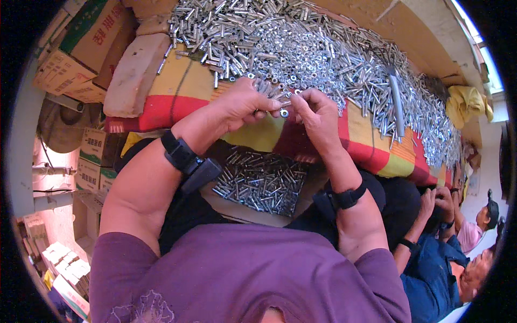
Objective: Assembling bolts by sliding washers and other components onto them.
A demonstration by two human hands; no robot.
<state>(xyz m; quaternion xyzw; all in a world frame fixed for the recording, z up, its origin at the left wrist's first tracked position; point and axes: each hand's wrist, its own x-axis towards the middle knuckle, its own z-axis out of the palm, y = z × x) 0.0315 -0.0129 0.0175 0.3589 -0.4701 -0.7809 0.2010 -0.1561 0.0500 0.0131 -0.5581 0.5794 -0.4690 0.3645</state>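
My left hand (242,105) is closed, its thumb and fingers pinching a small silvery metal tube (285,104) in front of the heap. At the tube's other end the fingertips of my right hand (318,112) are pinched together on it. Just below the tube a shiny hex nut (284,113) shows between the hands; whether it is held or lies on the cloth, I cannot tell. Behind my fingers spreads a big heap of loose nuts (304,51) and metal tubes (226,40), on a red and yellow checked cloth (183,105).
Below the table edge, between my knees, stands a box of finished-looking metal pieces (264,183). A grey metal bar (397,102) lies on the heap. Cardboard boxes (81,54) stack up at left. At right sits a co-worker in dark blue (431,274), hands at the cloth's edge.
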